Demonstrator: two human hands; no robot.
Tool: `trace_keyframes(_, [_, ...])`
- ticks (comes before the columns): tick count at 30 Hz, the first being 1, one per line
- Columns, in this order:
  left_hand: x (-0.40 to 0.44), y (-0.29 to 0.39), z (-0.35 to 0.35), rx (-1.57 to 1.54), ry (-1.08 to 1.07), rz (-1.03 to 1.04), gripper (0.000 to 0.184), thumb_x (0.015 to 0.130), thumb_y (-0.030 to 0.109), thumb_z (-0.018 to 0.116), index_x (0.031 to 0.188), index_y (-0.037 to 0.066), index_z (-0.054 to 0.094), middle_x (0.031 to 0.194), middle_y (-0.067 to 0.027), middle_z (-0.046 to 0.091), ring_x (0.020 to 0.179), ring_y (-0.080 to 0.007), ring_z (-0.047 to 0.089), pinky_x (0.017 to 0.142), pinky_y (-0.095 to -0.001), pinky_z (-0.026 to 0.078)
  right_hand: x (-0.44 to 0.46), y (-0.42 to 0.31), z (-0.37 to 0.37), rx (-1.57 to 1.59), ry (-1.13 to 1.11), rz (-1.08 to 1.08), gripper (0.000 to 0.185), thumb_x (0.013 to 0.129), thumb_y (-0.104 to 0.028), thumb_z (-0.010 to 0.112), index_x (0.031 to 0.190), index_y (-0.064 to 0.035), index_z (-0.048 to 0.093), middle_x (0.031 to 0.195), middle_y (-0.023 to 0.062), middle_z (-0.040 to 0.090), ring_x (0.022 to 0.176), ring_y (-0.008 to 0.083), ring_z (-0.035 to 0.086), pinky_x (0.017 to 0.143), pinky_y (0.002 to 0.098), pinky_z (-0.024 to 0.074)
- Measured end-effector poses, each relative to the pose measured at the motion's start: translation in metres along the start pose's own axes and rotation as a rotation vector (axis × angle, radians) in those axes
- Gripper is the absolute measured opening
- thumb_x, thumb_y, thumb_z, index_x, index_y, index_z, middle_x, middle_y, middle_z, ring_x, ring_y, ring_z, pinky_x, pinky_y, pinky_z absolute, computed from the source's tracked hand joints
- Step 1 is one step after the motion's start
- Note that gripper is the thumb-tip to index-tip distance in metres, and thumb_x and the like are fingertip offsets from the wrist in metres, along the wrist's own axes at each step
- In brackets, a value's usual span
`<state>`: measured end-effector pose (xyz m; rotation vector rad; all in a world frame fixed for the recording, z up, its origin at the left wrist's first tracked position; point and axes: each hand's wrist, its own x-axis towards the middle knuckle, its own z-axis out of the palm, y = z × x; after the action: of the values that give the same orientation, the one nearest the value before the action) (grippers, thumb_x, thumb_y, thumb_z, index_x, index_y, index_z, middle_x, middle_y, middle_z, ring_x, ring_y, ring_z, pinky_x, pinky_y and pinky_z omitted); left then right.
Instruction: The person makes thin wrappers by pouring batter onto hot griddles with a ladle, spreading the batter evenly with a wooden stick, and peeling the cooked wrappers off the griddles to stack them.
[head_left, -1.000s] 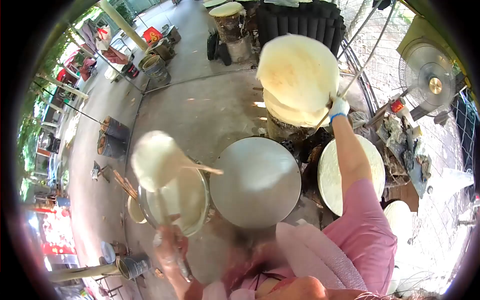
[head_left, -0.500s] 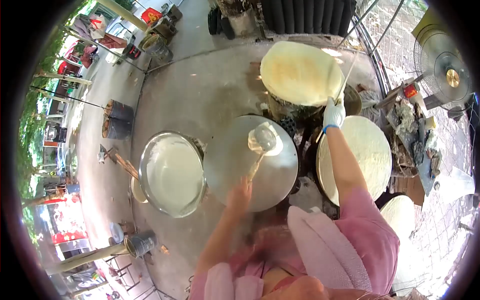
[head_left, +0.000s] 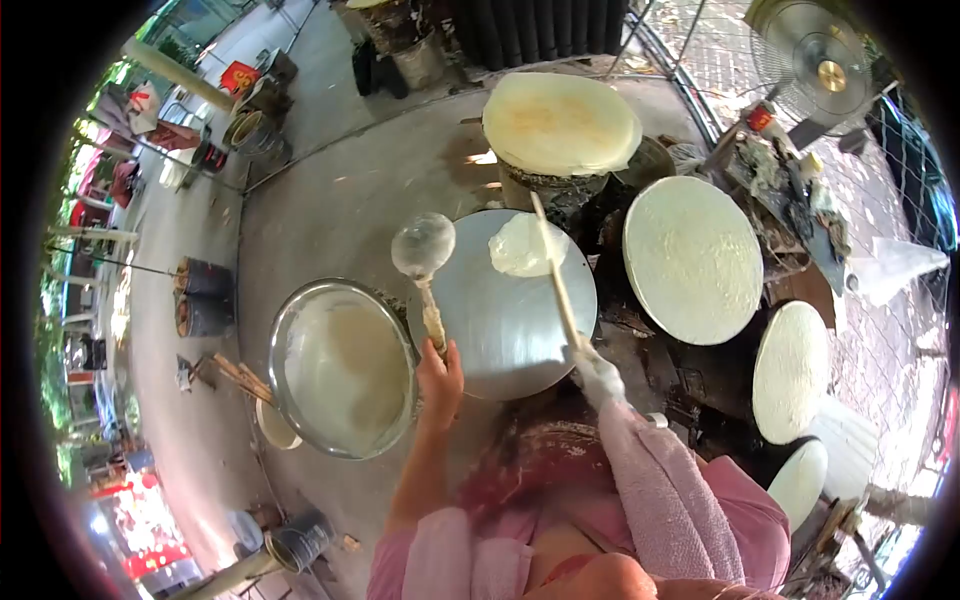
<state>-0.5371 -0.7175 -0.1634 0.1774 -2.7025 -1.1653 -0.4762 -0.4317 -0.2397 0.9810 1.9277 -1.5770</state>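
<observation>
My left hand (head_left: 437, 378) is closed around the handle of a ladle (head_left: 423, 246), its round bowl raised over the griddle's left edge. My right hand (head_left: 598, 378), in a white glove, grips a long wooden stick (head_left: 562, 300). The stick slants across the round griddle (head_left: 480, 340), its far part over a white pool of batter (head_left: 520, 245). To the left, a metal basin (head_left: 277, 370) holds more pale batter (head_left: 335, 365). Beyond the griddle, a stack of thin round pancakes (head_left: 563, 122) rests on a drum-like stand.
On the right are a large batter-coated round griddle (head_left: 693, 260) and a smaller one (head_left: 792, 372), with another pale disc (head_left: 800, 485) below. A fan (head_left: 830, 75) stands at the upper right. Dark buckets (head_left: 205, 300) sit on the floor to the left.
The ladle has lifted off the batter and moved left toward the basin. My right hand has come back from the pancake stack, bringing the stick over the griddle. The view has shifted.
</observation>
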Motion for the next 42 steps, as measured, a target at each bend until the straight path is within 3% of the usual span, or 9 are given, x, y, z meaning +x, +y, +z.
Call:
trace_keyframes(5, [-0.007, -0.048, -0.041, -0.142, -0.095, 0.029, 0.024, 0.096, 0.017, 0.061, 0.104, -0.005, 0.057, 0.085, -0.0182, 0.064, 0.068, -0.029, 0.059, 0.061, -0.0364, 0.047, -0.046, -0.063, 0.034, -0.387, 0.133, -0.217, 0.047, 0.093, -0.048, 0.057, 0.123, -0.0138, 0.066, 0.092, 0.0182, 0.071, 0.089, 0.0344, 0.07, 0.078, 0.0422, 0.0518])
trace_keyframes(11, [-0.033, -0.096, -0.076, -0.262, -0.047, -0.216, 0.037, 0.097, 0.028, 0.058, 0.109, -0.007, 0.058, 0.091, -0.0205, 0.066, 0.087, -0.0295, 0.065, 0.079, -0.0399, 0.05, -0.03, -0.003, 0.051, -0.062, 0.18, -0.264, 0.05, 0.091, -0.047, 0.062, 0.119, -0.0059, 0.068, 0.079, 0.0108, 0.069, 0.077, 0.0188, 0.067, 0.072, 0.0349, 0.0509])
trace_keyframes(15, [-0.04, -0.111, -0.091, -0.321, -0.083, -0.267, 0.022, 0.099, 0.024, 0.056, 0.101, 0.002, 0.06, 0.072, 0.0012, 0.051, 0.059, -0.007, 0.045, 0.046, -0.0253, 0.036, -0.026, -0.032, 0.078, -0.148, 0.015, -0.186, 0.051, 0.089, -0.048, 0.064, 0.117, -0.0047, 0.069, 0.083, 0.0111, 0.07, 0.077, 0.0185, 0.067, 0.073, 0.0336, 0.0513])
trace_keyframes(19, [-0.065, -0.155, -0.092, -0.22, -0.025, -0.221, 0.022, 0.091, 0.011, 0.06, 0.106, -0.004, 0.058, 0.089, -0.0219, 0.062, 0.078, -0.0384, 0.059, 0.073, -0.0425, 0.048, -0.047, -0.055, 0.017, -0.202, 0.19, -0.438, 0.044, 0.093, -0.032, 0.062, 0.127, -0.0048, 0.064, 0.076, 0.0033, 0.068, 0.064, 0.0088, 0.06, 0.058, 0.0268, 0.048])
trace_keyframes(23, [-0.082, -0.157, -0.1, -0.242, -0.053, -0.349, 0.028, 0.087, 0.006, 0.061, 0.113, -0.003, 0.057, 0.1, -0.0219, 0.06, 0.088, -0.037, 0.058, 0.078, -0.0432, 0.048, -0.04, -0.061, 0.026, 0.008, -0.17, -0.199, 0.043, 0.095, -0.036, 0.062, 0.126, -0.0064, 0.066, 0.073, 0.0022, 0.064, 0.061, 0.0055, 0.054, 0.055, 0.0243, 0.0438])
trace_keyframes(28, [-0.108, -0.16, -0.086, -0.18, 0.066, -0.122, 0.016, 0.1, 0.023, 0.056, 0.092, 0.008, 0.055, 0.063, 0.0034, 0.046, 0.045, -0.0056, 0.041, 0.039, -0.0224, 0.033, 0.0, -0.047, 0.0, -0.35, -0.158, -0.33, 0.047, 0.091, -0.042, 0.066, 0.125, -0.0095, 0.067, 0.071, 0.0027, 0.063, 0.062, 0.0073, 0.056, 0.056, 0.0248, 0.0442])
trace_keyframes(32, [-0.131, -0.159, -0.085, 0.099, -0.006, -0.172, 0.014, 0.093, 0.012, 0.058, 0.103, 0.003, 0.055, 0.082, -0.0059, 0.053, 0.067, -0.0186, 0.053, 0.058, -0.0338, 0.043, 0.033, -0.07, -0.044, -0.181, -0.189, -0.36, 0.042, 0.094, -0.032, 0.065, 0.126, -0.0063, 0.064, 0.078, -0.0009, 0.066, 0.069, 0.0062, 0.059, 0.063, 0.0241, 0.0481])
trace_keyframes(39, [-0.13, -0.061, -0.078, -0.658, 0.198, -0.775, 0.02, 0.099, 0.024, 0.06, 0.09, 0.007, 0.053, 0.063, 0.0007, 0.049, 0.043, -0.0069, 0.043, 0.036, -0.0238, 0.033, 0.045, -0.09, -0.04, -0.215, -0.528, -0.416, 0.029, 0.095, -0.017, 0.065, 0.122, -0.0065, 0.068, 0.103, -0.0008, 0.07, 0.076, 0.0068, 0.056, 0.075, 0.0228, 0.0495])
trace_keyframes(42, [-0.144, -0.064, -0.069, -0.559, 0.243, -0.639, 0.019, 0.1, 0.023, 0.059, 0.091, 0.007, 0.054, 0.063, 0.0008, 0.049, 0.043, -0.007, 0.043, 0.036, -0.0236, 0.033, 0.095, -0.101, -0.068, -0.131, -0.41, -0.471, 0.03, 0.097, -0.02, 0.062, 0.124, -0.0071, 0.068, 0.087, -0.0049, 0.062, 0.069, 0.003, 0.048, 0.063, 0.0204, 0.0426])
